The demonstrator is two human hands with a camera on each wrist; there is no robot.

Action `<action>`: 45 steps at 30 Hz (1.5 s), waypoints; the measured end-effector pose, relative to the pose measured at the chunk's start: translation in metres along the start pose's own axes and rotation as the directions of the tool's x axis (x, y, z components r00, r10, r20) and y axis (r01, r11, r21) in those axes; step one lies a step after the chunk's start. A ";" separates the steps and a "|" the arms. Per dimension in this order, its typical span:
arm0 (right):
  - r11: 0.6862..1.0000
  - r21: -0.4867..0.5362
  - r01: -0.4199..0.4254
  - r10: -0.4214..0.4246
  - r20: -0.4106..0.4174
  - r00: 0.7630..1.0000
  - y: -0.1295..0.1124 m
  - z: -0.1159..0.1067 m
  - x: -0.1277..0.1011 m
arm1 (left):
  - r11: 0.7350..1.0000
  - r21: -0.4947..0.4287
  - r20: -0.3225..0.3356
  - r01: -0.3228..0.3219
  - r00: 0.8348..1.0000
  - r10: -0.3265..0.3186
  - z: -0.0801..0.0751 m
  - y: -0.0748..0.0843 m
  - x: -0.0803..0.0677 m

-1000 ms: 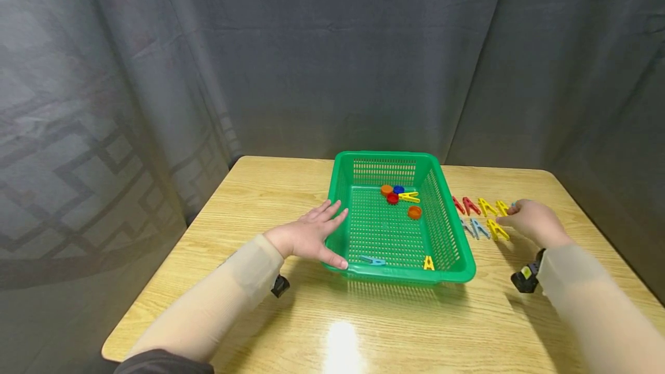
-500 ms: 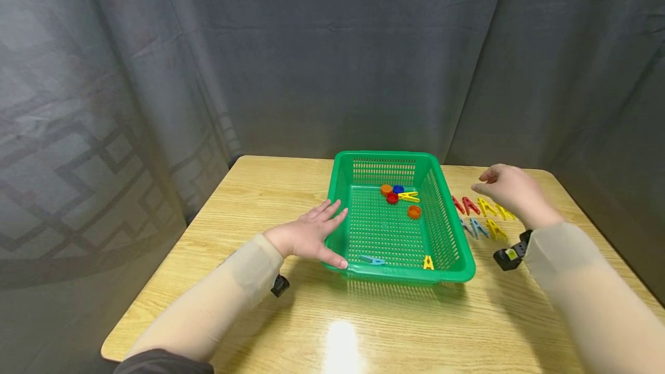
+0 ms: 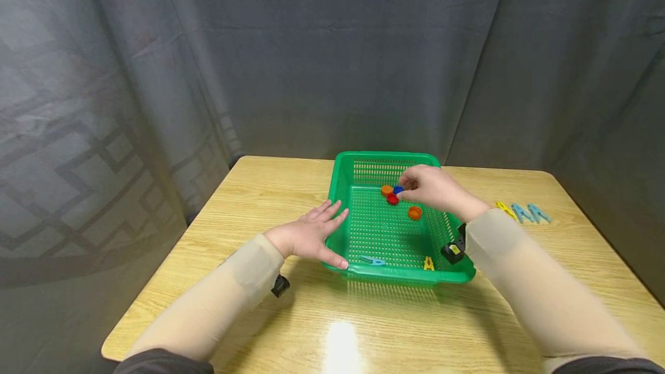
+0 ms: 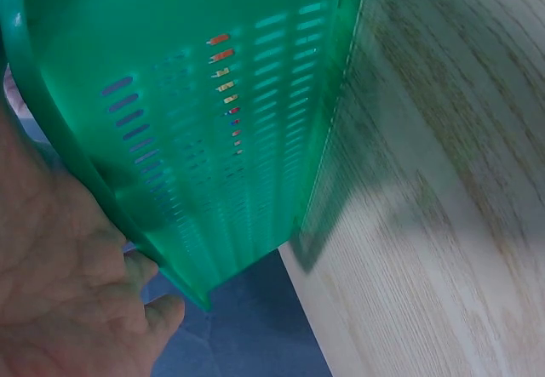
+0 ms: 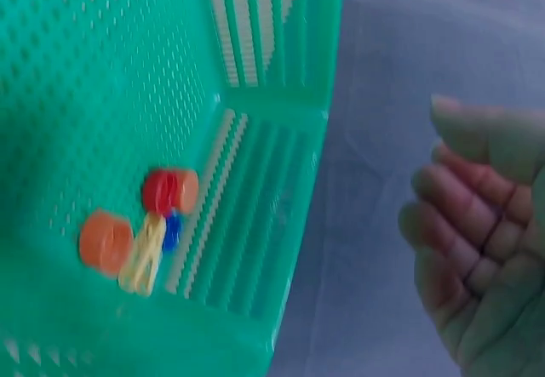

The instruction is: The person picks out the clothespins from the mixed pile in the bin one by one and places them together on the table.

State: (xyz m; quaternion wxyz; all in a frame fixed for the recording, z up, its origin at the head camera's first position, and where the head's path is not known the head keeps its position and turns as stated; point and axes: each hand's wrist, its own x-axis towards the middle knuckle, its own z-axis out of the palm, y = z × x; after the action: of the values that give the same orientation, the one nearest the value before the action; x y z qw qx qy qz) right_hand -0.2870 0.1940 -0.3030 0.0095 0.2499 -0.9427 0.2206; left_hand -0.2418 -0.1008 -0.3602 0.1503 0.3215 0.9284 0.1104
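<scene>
A green basket (image 3: 400,275) stands mid-table. My left hand (image 3: 312,234) rests with straight fingers against its left wall (image 4: 213,96), thumb at the near corner. My right hand (image 3: 430,188) hovers over the basket's far end, fingers loosely curled (image 5: 477,224), nothing in them. Just below its fingertips lie an orange cap (image 3: 386,190), a blue cap (image 3: 398,189) and a red cap (image 3: 392,198). A yellow peg (image 5: 143,254) lies beside them, hidden by the hand in the head view. Another orange cap (image 3: 414,212) lies nearer me.
A blue peg (image 3: 372,260) lies at the basket's near wall and a yellow peg (image 3: 428,263) stands against it. On the table to the right lie a yellow peg (image 3: 504,210) and two blue pegs (image 3: 529,212). My right forearm hides further pegs. Dark curtains hang behind.
My right hand left the pegs on the right of the table, rose, and swung left over the basket's far end. The left hand and basket have stayed put.
</scene>
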 end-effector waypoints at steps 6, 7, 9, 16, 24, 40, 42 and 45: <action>0.980 0.056 0.191 -0.198 0.174 0.965 -0.012 0.030 0.019 | 1.000 0.008 0.002 0.006 1.000 -0.006 0.000 0.000 0.001; 0.974 0.071 0.215 -0.225 0.216 0.950 -0.013 0.036 0.022 | 1.000 0.010 0.002 0.005 1.000 -0.005 0.000 -0.001 0.002; 0.969 0.095 0.227 -0.246 0.311 0.918 -0.016 0.046 0.025 | 1.000 0.012 0.008 0.007 1.000 -0.007 0.001 -0.001 0.002; 0.976 0.072 0.206 -0.204 0.639 0.742 -0.030 0.075 0.031 | 1.000 0.004 0.007 -0.005 1.000 0.005 0.000 0.000 0.000; 0.949 -0.037 0.315 -0.158 0.806 0.571 -0.043 0.095 0.039 | 1.000 0.017 0.008 -0.007 1.000 0.007 -0.002 0.000 -0.002; 0.953 -0.266 0.143 0.090 0.702 0.706 -0.031 0.090 0.036 | 1.000 0.006 0.004 -0.010 1.000 0.010 0.000 0.000 -0.002; 0.960 -0.259 0.109 0.097 0.670 0.736 -0.026 0.089 0.037 | 1.000 0.007 0.006 -0.010 1.000 0.010 0.000 0.000 -0.002; 0.965 -0.250 0.074 0.103 0.624 0.774 -0.021 0.087 0.037 | 1.000 0.006 0.005 -0.013 1.000 0.013 0.000 0.000 -0.002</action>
State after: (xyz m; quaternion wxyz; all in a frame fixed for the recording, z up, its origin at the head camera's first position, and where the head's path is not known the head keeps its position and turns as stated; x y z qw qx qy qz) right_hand -0.3014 0.1234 -0.3681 -0.2766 0.2987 -0.9134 -0.0020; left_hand -0.2402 -0.1019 -0.3596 0.1508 0.3283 0.9262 0.1077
